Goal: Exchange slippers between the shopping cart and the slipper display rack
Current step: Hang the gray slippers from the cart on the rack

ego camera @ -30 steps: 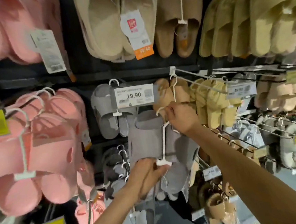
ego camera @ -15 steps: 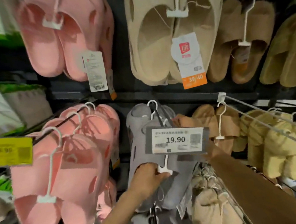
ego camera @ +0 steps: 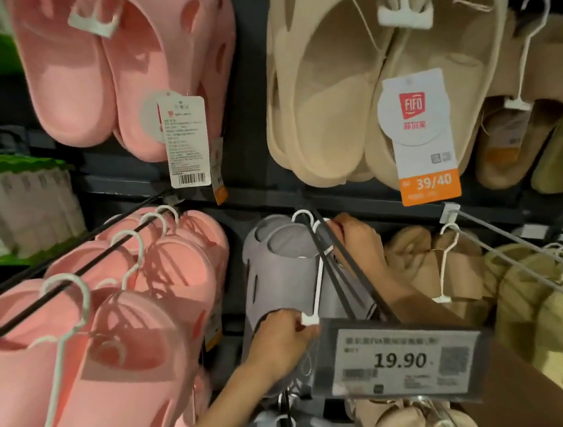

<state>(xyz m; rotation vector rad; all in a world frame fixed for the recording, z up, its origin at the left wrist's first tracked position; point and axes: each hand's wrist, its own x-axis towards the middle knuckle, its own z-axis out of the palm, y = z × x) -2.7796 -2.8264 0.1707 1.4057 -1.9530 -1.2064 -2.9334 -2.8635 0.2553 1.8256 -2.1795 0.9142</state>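
A grey pair of slippers hangs on a white hanger at the back of a black rack peg. My left hand grips the lower end of the pair, its fingers at the hanger's bottom clip. My right hand reaches behind the peg's two rods and holds the top of the hanger near its hook. The peg's price label, reading 19.90, hides my right forearm and the slippers' lower right part. No shopping cart is in view.
Pink slippers crowd a peg on the left, with more pink pairs above. Beige slippers with a 39/40 tag hang at the top middle. Tan and yellow fluffy slippers fill pegs on the right. More pairs hang below.
The grey pair has slid from the peg's front end to its back by the wall. Both hands moved inward with it. The view has closed in on the rack.
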